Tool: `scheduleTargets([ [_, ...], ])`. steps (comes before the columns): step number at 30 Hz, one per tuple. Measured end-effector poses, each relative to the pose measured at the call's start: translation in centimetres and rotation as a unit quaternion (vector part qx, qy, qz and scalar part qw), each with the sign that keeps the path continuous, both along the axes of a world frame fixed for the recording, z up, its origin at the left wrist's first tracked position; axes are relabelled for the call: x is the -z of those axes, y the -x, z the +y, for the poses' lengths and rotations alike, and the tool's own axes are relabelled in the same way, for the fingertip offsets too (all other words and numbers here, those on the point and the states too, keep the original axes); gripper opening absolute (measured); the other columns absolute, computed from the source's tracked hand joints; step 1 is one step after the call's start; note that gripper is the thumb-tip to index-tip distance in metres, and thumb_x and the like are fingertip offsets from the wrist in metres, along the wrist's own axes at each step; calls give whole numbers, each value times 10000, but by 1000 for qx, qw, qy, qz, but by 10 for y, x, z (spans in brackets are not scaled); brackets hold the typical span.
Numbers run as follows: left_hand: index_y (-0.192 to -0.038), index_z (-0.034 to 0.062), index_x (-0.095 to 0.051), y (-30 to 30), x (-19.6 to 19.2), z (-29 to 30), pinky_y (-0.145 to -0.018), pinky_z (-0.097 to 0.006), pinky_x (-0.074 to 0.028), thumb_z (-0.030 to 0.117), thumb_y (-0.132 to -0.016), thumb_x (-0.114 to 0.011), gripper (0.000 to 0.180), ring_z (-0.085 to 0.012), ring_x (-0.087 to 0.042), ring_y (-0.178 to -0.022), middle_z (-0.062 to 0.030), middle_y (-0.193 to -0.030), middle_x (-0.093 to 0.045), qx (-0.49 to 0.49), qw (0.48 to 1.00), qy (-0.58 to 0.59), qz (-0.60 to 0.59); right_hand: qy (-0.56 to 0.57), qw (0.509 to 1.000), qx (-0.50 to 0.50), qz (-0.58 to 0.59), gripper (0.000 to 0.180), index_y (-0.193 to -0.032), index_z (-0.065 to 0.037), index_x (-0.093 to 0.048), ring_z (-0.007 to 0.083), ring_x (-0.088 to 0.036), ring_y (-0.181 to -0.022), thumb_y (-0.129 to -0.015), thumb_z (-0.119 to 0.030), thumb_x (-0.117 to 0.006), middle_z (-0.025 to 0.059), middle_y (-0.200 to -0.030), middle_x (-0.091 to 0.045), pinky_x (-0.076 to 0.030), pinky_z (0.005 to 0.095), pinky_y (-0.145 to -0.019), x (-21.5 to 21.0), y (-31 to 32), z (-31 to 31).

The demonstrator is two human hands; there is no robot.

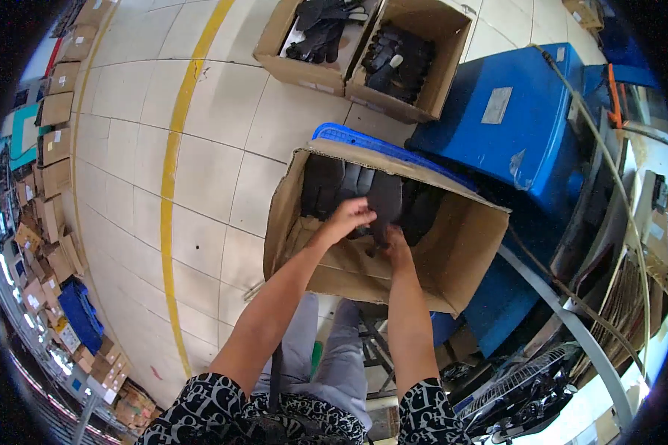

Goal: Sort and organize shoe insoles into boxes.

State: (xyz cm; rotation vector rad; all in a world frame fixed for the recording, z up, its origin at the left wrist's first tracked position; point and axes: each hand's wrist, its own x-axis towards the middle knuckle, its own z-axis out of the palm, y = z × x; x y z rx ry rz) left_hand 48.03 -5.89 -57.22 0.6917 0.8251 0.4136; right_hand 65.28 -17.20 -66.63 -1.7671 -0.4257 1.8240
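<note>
A flat dark piece (384, 197) with a rounded upper end stands over an open cardboard box (471, 256) in front of me. My right hand (396, 245) is closed round its lower end. My left hand (349, 219) is beside its left edge, fingers curled in, thumb and fingertips close together. Whether those fingertips grip the piece or only rest near it is hard to see. Behind the piece, more dark flat pieces (325, 182) stand in a row along the box's far wall. Some are hidden by my hands and the held piece.
A blue plastic crate (334, 132) shows behind the box. Two cardboard boxes (364, 93) of dark parts stand farther off. On the right are a large blue bin (490, 111) and a metal rail (564, 315). A yellow floor line (172, 163) runs at left, beyond it stacked cartons (56, 178).
</note>
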Motion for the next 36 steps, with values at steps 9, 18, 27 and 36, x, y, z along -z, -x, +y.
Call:
scheduleTargets([
  [9,-1068,33,-627,35,79,-11,-597,-325,-489,168,-864,-683,251,-146,-587,-735,-44,-872,-654,-69,927,115,350,-229,929,-71,-283,202,-724,-25,-529,221,-473,-586,-635,150,-481,90,-675,-498,-461,360,-578,-11,28,-8],
  [18,-913,34,-642,91,137,30,-489,-295,-446,203,-811,-742,221,-123,-555,-612,-26,-807,-646,-97,938,-19,331,-162,915,21,-368,148,-688,-4,-451,230,-447,-630,-650,135,-419,118,-696,-427,-363,286,-585,-69,76,17],
  [27,-915,-49,-639,71,151,19,-599,-329,-481,169,-769,-785,300,-158,-602,-666,-83,-756,-655,-169,910,-38,376,-149,934,-15,-324,142,-701,0,-499,251,-490,-627,-660,123,-441,111,-698,-491,-396,282,-601,-60,61,27],
  [36,-970,-32,-637,79,138,20,-761,-391,-494,225,-750,-786,369,-285,-649,-825,-150,-883,-679,-175,833,-132,507,-55,925,-158,-342,178,-708,-115,-684,256,-651,-652,-698,15,-562,135,-668,-645,-507,353,-635,54,116,72],
])
